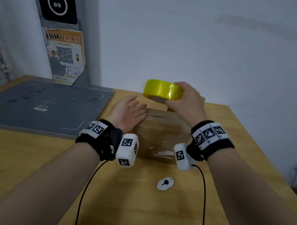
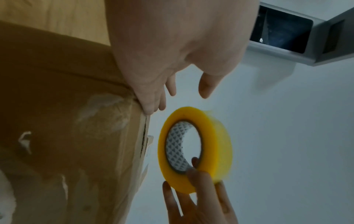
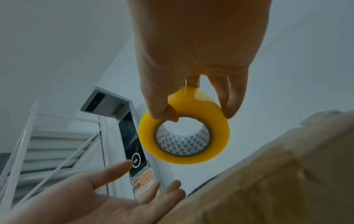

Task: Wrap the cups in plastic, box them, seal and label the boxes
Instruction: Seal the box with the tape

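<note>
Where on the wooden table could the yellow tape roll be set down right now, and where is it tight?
Bare wood lies right of the cardboard box, out to the table edge, and nearest the person, beyond the small white tag. It is tight around the box: the left hand is at its left side, the right hand holds the tape roll above it, the grey mat lies left.

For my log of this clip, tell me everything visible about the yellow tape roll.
The yellow tape roll is a wide ring of glossy translucent yellow tape wound on a cardboard core whose inner face is white with a grey triangle print. It is held in the air above the far side of the brown cardboard box, lying roughly flat. The right hand grips it from above, fingers over the outer band and thumb at the core's rim. The left hand is open beside it, not touching.
</note>
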Demonstrator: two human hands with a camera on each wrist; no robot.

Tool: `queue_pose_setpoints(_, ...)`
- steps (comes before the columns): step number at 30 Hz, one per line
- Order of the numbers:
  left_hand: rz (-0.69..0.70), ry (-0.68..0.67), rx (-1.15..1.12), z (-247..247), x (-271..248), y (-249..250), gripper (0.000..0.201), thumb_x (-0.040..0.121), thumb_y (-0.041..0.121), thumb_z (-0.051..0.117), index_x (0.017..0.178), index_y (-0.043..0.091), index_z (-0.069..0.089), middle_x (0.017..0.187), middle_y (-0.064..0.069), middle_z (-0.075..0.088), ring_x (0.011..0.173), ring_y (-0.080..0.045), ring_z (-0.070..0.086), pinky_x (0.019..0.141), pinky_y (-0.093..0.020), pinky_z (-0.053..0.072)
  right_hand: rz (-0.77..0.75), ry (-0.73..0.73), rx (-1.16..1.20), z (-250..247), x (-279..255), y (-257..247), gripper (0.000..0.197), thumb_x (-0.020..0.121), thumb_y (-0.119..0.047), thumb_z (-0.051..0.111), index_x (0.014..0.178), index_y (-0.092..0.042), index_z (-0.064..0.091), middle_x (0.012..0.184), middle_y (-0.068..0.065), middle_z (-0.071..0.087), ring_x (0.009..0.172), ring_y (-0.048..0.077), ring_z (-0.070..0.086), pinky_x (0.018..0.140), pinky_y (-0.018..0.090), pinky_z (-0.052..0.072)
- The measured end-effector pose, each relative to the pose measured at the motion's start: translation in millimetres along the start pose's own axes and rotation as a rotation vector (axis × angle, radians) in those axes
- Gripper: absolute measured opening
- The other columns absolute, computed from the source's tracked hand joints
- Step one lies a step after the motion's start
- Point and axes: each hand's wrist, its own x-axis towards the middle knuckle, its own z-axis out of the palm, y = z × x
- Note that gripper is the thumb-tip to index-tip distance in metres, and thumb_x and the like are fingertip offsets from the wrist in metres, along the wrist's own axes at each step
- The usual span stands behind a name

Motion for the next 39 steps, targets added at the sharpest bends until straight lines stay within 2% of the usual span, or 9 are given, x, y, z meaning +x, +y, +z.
queue_pose_setpoints(2,0.044,0.028,0.04,-1.6,1.1,-0.5,0.054,0.107,0.023,0.05,0.154,0.005,0.034,0.151,-0.024,0.047,0.139,-0.036,0.048,0.117,-0.045,0.04,0.026,0.051,0.082,-6.9,-0.4,-1.2,0.05,0.079,-0.021,0.08,0.125,-0.02,0.061,0.111,-0.003,0.062,0.097,0.014,0.059,0.062,0.007,0.04)
queue_pose_setpoints(6,0.16,0.077,0.205,-0.7,4.4,1.0,0.039,0.107,0.025,0.051,0.142,0.007,0.051,0.144,-0.014,0.056,0.133,-0.032,0.054,0.114,-0.042,0.044,0.104,0.055,0.32,-11.8,-7.0,1.6,0.031,0.084,-0.025,0.071,0.113,-0.019,0.06,0.104,0.011,0.065,0.089,0.025,0.064,0.071,0.044,0.054)
queue_pose_setpoints(7,0.179,0.091,0.233,-0.7,6.3,1.1,0.036,0.106,0.026,0.054,0.137,0.008,0.056,0.14,-0.011,0.06,0.129,-0.03,0.057,0.113,-0.041,0.045,0.107,0.066,0.331,-11.9,-9.2,4.0,0.027,0.085,-0.027,0.069,0.11,-0.02,0.061,0.103,0.013,0.065,0.087,0.024,0.064,0.071,0.046,0.054)
queue_pose_setpoints(12,0.173,0.07,0.342,2.6,6.3,2.3,0.045,0.102,0.045,0.059,0.128,0.008,0.063,0.118,-0.008,0.071,0.115,-0.023,0.067,0.106,-0.035,0.05,0.043,-0.019,0.121,-7.0,-16.9,13.8,0.044,0.085,-0.042,0.064,0.126,-0.029,0.056,0.111,-0.003,0.063,0.106,0.019,0.059,0.089,0.042,0.051)
queue_pose_setpoints(19,0.209,0.116,0.359,10.7,-2.4,5.4,0.031,0.095,0.046,0.069,0.111,0.019,0.07,0.117,-0.001,0.073,0.097,-0.024,0.075,0.089,-0.037,0.06,0.081,-0.04,0.07,4.6,-23.2,19.3,0.075,0.083,-0.033,0.085,0.142,-0.031,0.038,0.118,-0.004,0.058,0.108,0.023,0.061,0.089,0.045,0.055)
queue_pose_setpoints(26,0.273,0.192,0.401,20.4,-13.3,13.8,0.023,0.09,0.043,0.076,0.098,0.023,0.068,0.103,0.006,0.075,0.098,-0.022,0.072,0.082,-0.047,0.06,0.03,-0.062,-0.07,8.1,-19.1,9.2,0.058,0.091,-0.024,0.076,0.137,-0.026,0.04,0.11,0.005,0.062,0.094,0.026,0.063,0.08,0.049,0.057)
queue_pose_setpoints(31,0.293,0.226,0.375,16.5,-13.7,19.9,0.016,0.093,0.027,0.076,0.1,0.014,0.069,0.098,-0.002,0.075,0.091,-0.017,0.071,0.054,-0.029,0.059,0.071,-0.084,0.011,12.4,-15.2,3.8,0.065,0.089,-0.024,0.079,0.14,-0.024,0.039,0.114,0.004,0.061,0.098,0.024,0.062,0.077,0.042,0.056)
queue_pose_setpoints(35,0.329,0.23,0.348,12.4,-11.6,17.7,0.015,0.096,0.021,0.073,0.1,0.009,0.065,0.101,-0.008,0.074,0.085,-0.016,0.074,0.054,-0.028,0.059,0.252,-0.096,0.284,19.9,-18.6,5.6,0.055,0.087,-0.028,0.083,0.127,-0.025,0.044,0.106,-0.009,0.059,0.1,0.017,0.06,0.084,0.039,0.057)
queue_pose_setpoints(39,0.371,0.245,0.327,8.3,-7.8,13.9,0.011,0.099,0.018,0.068,0.095,0.008,0.064,0.097,-0.01,0.074,0.072,-0.012,0.076,0.056,-0.029,0.06,0.237,-0.057,0.261,27.4,-18.1,8.7,0.042,0.094,-0.025,0.074,0.128,-0.016,0.052,0.113,0.002,0.064,0.103,0.022,0.062,0.075,0.029,0.052)
